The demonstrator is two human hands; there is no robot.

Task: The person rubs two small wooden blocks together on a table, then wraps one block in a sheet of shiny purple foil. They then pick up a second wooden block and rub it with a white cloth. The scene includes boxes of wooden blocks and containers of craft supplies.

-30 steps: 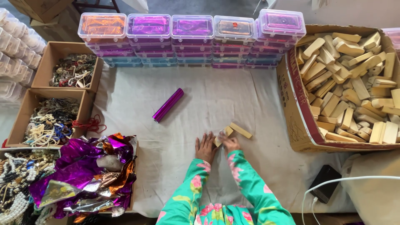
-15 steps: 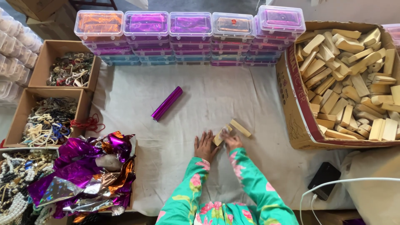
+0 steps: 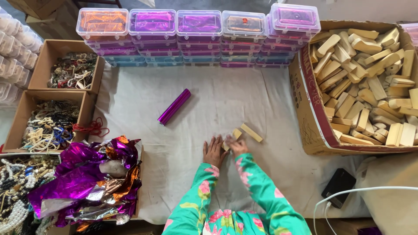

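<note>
head view: wooden blocks (image 3: 244,132) touching both hands' (image 3: 226,150) fingertips.

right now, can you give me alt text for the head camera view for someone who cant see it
Seen from above, a person's left hand and right hand rest on small wooden blocks on a white cloth. A purple foil tube lies to the left, a cardboard box of wooden blocks stands to the right, and stacked plastic boxes line the far edge.

Both hands (image 3: 226,150) have barely shifted, the right one now gripping a block (image 3: 235,134) beside the other block (image 3: 251,132).
</note>
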